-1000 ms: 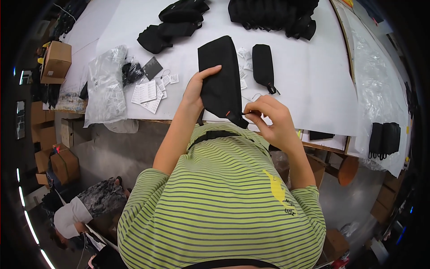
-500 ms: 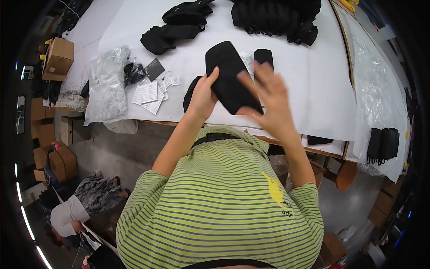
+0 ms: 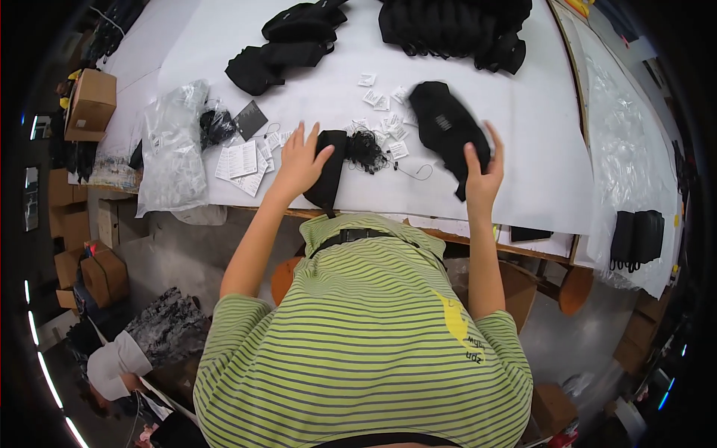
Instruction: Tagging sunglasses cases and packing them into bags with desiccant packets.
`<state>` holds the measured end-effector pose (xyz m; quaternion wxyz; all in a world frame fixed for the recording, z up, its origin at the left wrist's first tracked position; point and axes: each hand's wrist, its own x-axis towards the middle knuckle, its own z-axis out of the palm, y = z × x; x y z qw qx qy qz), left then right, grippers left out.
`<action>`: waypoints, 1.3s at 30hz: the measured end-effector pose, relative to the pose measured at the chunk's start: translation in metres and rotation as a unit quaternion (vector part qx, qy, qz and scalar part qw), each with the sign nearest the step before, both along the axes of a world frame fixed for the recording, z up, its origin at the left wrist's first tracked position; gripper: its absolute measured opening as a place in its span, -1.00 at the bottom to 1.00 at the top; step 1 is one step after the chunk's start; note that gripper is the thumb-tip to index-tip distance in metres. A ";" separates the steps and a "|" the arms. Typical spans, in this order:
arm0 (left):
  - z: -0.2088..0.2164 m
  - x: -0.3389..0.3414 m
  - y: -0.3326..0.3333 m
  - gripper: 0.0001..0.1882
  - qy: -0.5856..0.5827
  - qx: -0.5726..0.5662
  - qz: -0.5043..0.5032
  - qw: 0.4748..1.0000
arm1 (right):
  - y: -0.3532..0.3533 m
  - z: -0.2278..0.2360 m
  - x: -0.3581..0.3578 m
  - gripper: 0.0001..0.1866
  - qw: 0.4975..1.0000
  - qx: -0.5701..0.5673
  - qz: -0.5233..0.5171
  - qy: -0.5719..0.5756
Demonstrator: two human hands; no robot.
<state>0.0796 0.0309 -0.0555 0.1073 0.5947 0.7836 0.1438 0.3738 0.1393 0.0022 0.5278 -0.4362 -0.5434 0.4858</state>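
On the right, my right hand (image 3: 485,170) grips the lower edge of a black fabric pouch (image 3: 447,119), thumb on top, holding it tilted over the table. The pouch has a small light print and a slightly blurred edge. My left hand (image 3: 301,166) has its fingers spread, the thumb over the edge of another black pouch (image 3: 327,168) at the table's front edge. Between the hands lie a tangle of thin black strings (image 3: 366,151) and several small white printed packets (image 3: 377,99).
Black pouches are heaped at the back left (image 3: 287,45) and in a row at the back right (image 3: 452,26). Left of my hands are white printed cards (image 3: 240,162), a black card (image 3: 250,119) and a clear plastic bag (image 3: 175,149). Plastic sheeting (image 3: 616,142) covers the right side.
The pouch that both hands held at the centre has moved right in my right hand, turned to its printed side. My left hand has let go and shifted left to the other pouch.
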 end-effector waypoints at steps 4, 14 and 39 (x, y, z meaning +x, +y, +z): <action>-0.034 -0.005 -0.014 -0.33 -0.192 -0.023 0.009 0.981 | 0.039 -0.055 0.005 -0.33 0.935 0.210 -0.064 -0.279; -0.077 0.016 -0.058 -0.24 -0.126 0.015 0.175 0.976 | 0.005 -0.105 -0.019 -0.71 0.899 0.082 0.155 -0.401; -0.100 -0.156 -0.088 -0.40 0.110 -0.045 0.390 0.913 | 0.009 -0.042 -0.012 -0.86 0.971 -0.166 0.161 -0.067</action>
